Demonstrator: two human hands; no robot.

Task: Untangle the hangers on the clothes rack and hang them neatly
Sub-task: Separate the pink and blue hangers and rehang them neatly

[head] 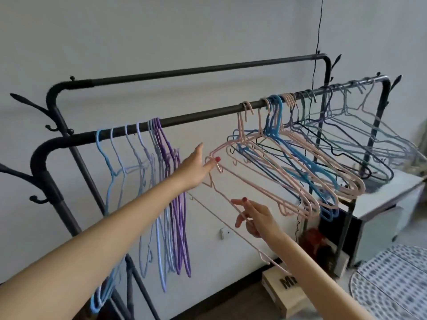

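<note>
Left hand (196,167) and right hand (254,218) on thin pink hanger (225,197), off the rail.

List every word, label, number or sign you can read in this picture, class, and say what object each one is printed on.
"M": large dark letter on the top of the cardboard box on the floor below the right hand; the letters after it are cut off by the arm and cannot be read.
Nothing else readable: the hangers, the rack and the small white wall fitting show no legible text.
</note>
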